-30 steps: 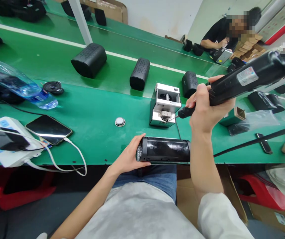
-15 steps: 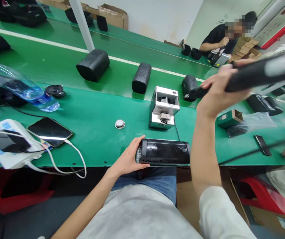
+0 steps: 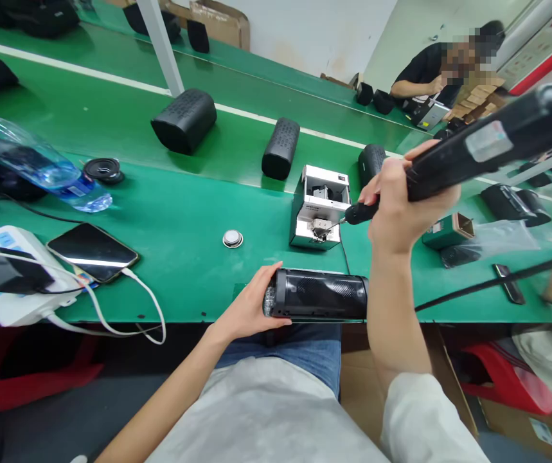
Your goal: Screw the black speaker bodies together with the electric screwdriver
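My left hand [image 3: 256,302] grips the left end of a black speaker housing [image 3: 324,294] lying at the table's front edge. My right hand [image 3: 401,193] is wrapped around a black electric screwdriver [image 3: 478,154], held tilted with its tip pointing left. The bit's tip is at the front of a small screw feeder machine [image 3: 320,209], by its metal pick-up block [image 3: 321,226]. Whether a screw sits on the bit is too small to tell. A small round silver part [image 3: 232,239] rests on the green mat, left of the feeder.
Black speakers [image 3: 184,121] stand along the table behind. On the left are a water bottle [image 3: 39,161], a phone [image 3: 93,252], a white power strip [image 3: 10,276] and cables. A green box [image 3: 449,231] and another phone [image 3: 509,283] lie right. A co-worker [image 3: 430,77] sits far right.
My right hand has moved left and slightly down, bringing the screwdriver's bit to the front of the screw feeder. My left hand stays on the speaker housing.
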Demonstrator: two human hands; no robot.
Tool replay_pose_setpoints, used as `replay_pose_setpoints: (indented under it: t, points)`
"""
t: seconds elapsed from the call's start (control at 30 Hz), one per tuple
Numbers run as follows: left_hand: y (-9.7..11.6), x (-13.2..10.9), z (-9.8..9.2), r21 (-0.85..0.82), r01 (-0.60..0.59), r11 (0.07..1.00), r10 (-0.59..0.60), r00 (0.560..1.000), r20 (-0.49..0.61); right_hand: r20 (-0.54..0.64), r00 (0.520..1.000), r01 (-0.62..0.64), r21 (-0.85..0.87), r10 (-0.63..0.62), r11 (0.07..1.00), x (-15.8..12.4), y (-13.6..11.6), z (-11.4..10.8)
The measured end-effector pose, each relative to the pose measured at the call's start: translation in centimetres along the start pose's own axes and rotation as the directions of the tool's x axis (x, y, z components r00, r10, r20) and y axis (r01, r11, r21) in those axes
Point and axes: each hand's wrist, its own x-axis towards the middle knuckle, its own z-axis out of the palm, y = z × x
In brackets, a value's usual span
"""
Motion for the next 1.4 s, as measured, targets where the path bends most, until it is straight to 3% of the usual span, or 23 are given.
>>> replay_pose_setpoints:
  t: [0.27, 0.4, 0.7, 0.83, 1.1, 1.27, 1.4]
  points:
    - [0.4, 0.0, -0.1, 0.001, 0.014, 1.0, -0.014, 1.0, 0.001, -0.019, 0.997, -0.079, -0.121, 0.078, 0.989, 0.3, 2.4, 0.1]
    - [0.3, 0.1, 0.0, 0.006, -0.002, 1.0, 0.002, 1.0, -0.009, 0.021, 0.991, -0.126, -0.129, 0.13, 0.984, -0.4, 2.3, -0.7]
    - [0.1, 0.0, 0.0, -0.005, -0.009, 1.0, 0.009, 1.0, 0.0, 0.069, 0.984, -0.162, -0.031, 0.164, 0.986, -1.2, -5.6, -0.6]
    - [0.1, 0.0, 0.1, -0.006, -0.01, 1.0, 0.01, 1.0, 0.002, 0.095, 0.979, -0.177, -0.039, 0.18, 0.983, -1.9, -6.9, 0.1]
    - [0.0, -0.1, 0.1, -0.019, -0.032, 0.999, 0.032, 0.999, 0.001, 0.176, 0.953, -0.25, -0.01, 0.248, 0.968, -3.1, -6.8, 0.5]
    - [0.1, 0.0, 0.0, -0.039, -0.041, 0.998, 0.041, 0.999, -0.003, 0.285, 0.904, -0.341, 0.034, 0.319, 0.939, -5.4, -5.1, 0.5]
    - [0.0, -0.1, 0.1, -0.054, -0.039, 0.998, 0.038, 0.999, -0.023, 0.299, 0.881, -0.395, 0.04, 0.367, 0.918, -6.9, -3.7, 0.5]
